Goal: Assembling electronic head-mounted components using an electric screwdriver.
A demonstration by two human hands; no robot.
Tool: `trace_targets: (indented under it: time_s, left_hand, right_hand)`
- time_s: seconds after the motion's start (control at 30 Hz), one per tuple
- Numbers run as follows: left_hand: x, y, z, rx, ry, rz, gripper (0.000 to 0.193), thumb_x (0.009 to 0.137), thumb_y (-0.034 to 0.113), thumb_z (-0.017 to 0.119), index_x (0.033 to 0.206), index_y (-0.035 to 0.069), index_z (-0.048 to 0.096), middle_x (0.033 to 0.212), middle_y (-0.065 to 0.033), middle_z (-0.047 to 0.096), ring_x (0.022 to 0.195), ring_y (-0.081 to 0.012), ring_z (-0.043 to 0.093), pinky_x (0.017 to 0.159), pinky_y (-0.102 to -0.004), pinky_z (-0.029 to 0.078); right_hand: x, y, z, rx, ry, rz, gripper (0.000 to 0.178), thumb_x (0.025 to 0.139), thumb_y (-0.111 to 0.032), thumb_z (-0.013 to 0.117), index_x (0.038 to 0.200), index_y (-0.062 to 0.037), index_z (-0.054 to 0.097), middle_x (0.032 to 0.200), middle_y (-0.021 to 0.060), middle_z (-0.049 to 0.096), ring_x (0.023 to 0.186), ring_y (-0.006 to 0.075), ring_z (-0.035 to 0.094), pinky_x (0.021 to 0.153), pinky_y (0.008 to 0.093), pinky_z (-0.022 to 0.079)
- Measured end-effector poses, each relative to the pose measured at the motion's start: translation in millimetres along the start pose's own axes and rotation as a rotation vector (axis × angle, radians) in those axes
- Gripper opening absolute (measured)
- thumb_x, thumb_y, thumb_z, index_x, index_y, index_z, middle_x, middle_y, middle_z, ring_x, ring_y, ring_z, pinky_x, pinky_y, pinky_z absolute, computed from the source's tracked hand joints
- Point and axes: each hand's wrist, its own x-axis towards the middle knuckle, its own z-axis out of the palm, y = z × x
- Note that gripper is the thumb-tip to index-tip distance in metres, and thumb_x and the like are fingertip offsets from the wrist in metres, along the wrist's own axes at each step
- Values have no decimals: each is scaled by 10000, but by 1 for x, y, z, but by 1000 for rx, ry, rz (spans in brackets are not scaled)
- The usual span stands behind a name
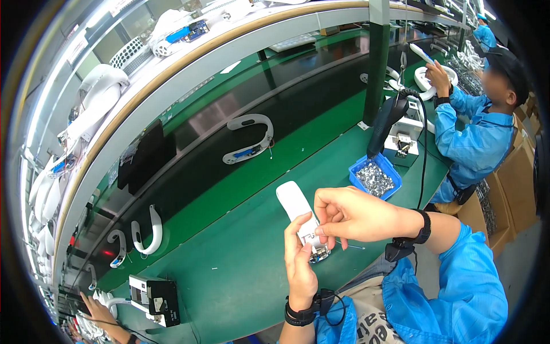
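Observation:
My left hand (pixel 301 261) is wrapped around a curved white plastic housing (pixel 293 202), keeping it tilted above the green bench. Bare electronics (pixel 319 254) show at the housing's near end, beside my left fingers. Over the housing's middle, my right hand (pixel 358 215) has its thumb and index finger closed together. Its fingertips sit right at a recess in the white housing; whatever they pinch is too small or hidden to make out. A thin bluish rod or wire (pixel 356 247) pokes out beneath my right hand.
Beyond my right hand stands a blue tray (pixel 396 186) of small metal parts. Above it hangs a black power screwdriver (pixel 387 126), beside a grey machine (pixel 403 150). C-shaped white housings (pixel 268 135) lie on the green belt. A co-worker (pixel 478 123) sits right; another person's hand (pixel 100 314) is lower left.

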Motion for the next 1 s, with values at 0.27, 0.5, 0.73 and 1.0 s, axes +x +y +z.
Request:
trace_targets:
  time_s: [0.27,0.5,0.73,1.0]
  left_hand:
    - [-1,-1,8,-26,27,-6,502,1007,207,454,1445,-38,478,1353,-147,578,1097,-179,589,1022,-345,450]
    - [-1,-6,13,135,68,47,325,1138,173,422,1414,15,490,1051,-83,655,891,-133,651,801,-276,523]
    - [-2,-3,6,-26,94,12,259,1137,186,461,1360,55,465,901,-166,676,731,-221,685,713,-331,577]
    - [-8,-2,18,74,151,-41,248,1118,131,460,1356,63,449,869,-137,653,665,-209,677,830,-384,592]
  right_hand:
    - [5,-1,-2,-8,-60,88,232,1016,-95,679,927,-14,481,816,126,701,750,186,759,577,290,597]
    - [7,4,-3,-212,2,48,255,1011,-126,701,925,-26,483,763,114,685,645,145,711,538,272,544]
    - [-18,75,-12,112,952,-506,161,1014,-57,680,1051,-61,524,850,-27,551,730,33,469,651,208,394]
    - [11,66,-106,-152,940,-488,795,882,-241,858,1518,-24,432,1375,103,608,1260,186,591,1075,366,472]
